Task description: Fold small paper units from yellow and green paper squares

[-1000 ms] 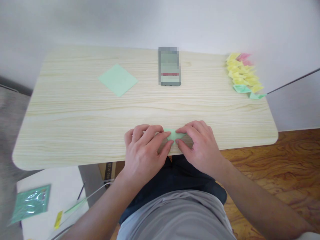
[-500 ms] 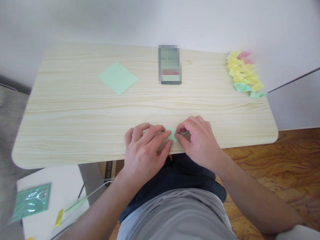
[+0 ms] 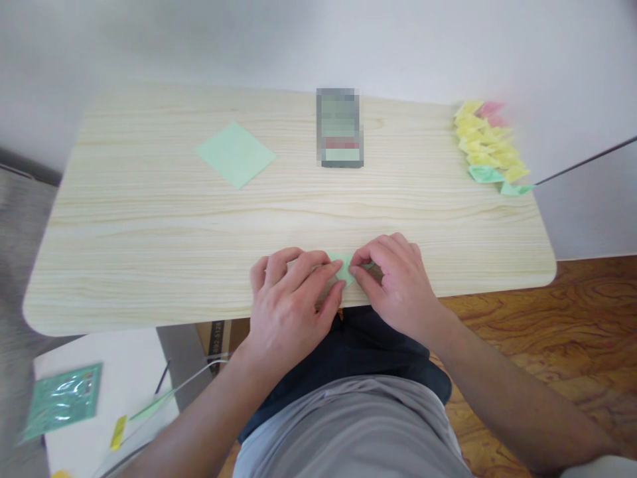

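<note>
A small piece of folded light-green origami paper (image 3: 344,271) lies at the table's front edge, between my two hands and partly covered by them. My left hand (image 3: 293,289) holds its left side down with the thumb and fingertips. My right hand (image 3: 395,279) pinches the right part of the paper between thumb and index finger, the other fingers curled above. A bit of green shows behind the right fingers. How the paper is folded there is mostly hidden.
A flat green paper square (image 3: 235,155) lies at the back left of the wooden table (image 3: 149,265). A blurred-out phone-like device (image 3: 340,127) lies at the back middle. Several folded yellow, pink and green papers (image 3: 490,146) stand in rows at right. A green plastic packet (image 3: 64,401) lies lower left.
Both hands keep nearly the same place and grip on the folded paper. The whole view has shifted very slightly.
</note>
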A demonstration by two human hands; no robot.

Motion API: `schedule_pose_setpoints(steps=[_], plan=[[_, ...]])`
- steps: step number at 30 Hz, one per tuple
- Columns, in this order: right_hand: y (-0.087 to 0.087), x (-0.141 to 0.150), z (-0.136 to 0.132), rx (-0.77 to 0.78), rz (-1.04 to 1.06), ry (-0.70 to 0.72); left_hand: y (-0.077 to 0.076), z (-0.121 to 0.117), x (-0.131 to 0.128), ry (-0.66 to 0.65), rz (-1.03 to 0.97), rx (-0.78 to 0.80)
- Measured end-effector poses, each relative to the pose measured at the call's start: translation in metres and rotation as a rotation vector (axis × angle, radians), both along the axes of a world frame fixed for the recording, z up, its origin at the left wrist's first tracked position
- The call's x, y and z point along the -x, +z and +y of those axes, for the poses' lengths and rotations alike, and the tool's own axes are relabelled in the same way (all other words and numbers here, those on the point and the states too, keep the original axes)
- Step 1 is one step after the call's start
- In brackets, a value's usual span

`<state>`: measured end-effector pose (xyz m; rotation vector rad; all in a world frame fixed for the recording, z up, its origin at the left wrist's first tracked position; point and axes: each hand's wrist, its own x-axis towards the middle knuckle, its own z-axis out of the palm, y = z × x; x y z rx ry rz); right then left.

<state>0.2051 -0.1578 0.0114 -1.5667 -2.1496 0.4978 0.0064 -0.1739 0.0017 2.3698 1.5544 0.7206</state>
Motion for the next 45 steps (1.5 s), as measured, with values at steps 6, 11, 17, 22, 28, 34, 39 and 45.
schedule_pose_setpoints(steps=[6,11,17,22,28,34,39,45], plan=[[-0.001,0.0,0.0,-0.01,0.005,-0.004,-0.001,-0.001,-0.001,0.028,0.001,-0.014],[-0.001,0.002,0.0,-0.015,-0.02,-0.011,-0.006,0.001,0.0,0.031,-0.016,-0.059],[-0.002,0.003,-0.001,-0.03,-0.047,-0.013,-0.009,0.001,-0.002,0.059,-0.037,-0.075],[-0.003,0.003,-0.002,-0.046,-0.046,-0.017,-0.007,0.0,-0.003,0.061,-0.034,-0.075],[-0.007,0.003,-0.002,-0.068,-0.036,-0.019,-0.01,-0.008,0.003,0.012,0.005,-0.097],[-0.007,0.003,-0.003,-0.078,-0.039,-0.018,-0.013,-0.015,0.011,-0.05,0.042,-0.087],[-0.007,0.003,-0.003,-0.076,-0.042,-0.023,-0.008,-0.015,0.01,-0.034,0.065,-0.111],[-0.012,0.005,-0.007,-0.146,-0.02,-0.089,-0.006,-0.014,0.011,-0.052,0.081,-0.085]])
